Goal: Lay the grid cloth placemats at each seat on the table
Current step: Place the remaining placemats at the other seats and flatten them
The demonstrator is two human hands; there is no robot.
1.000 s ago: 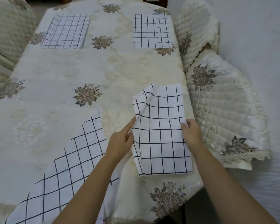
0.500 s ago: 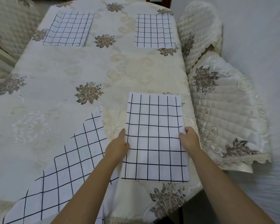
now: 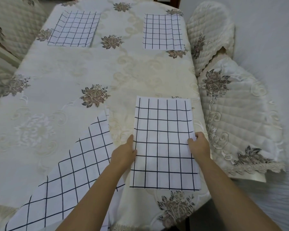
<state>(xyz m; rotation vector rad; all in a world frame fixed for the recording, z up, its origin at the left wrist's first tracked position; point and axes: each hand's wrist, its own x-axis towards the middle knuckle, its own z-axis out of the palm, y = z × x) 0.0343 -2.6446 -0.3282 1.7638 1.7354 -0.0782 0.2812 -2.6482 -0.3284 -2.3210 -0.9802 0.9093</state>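
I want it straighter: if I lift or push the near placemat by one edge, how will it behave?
The near placemat is thin cloth, so lifted by one edge it would probably sag and fold; it puckers slightly by the right hand. Pushed, it likely bunches rather than slides on the embroidered tablecloth.

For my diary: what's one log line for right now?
left hand pinches left edge | right hand pinches right edge | white black-grid cloth placemat flat on cream embroidered tablecloth

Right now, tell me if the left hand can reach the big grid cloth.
Probably yes: the big grid cloth lies beside the left hand, nothing between, though its fingers hold the placemat.
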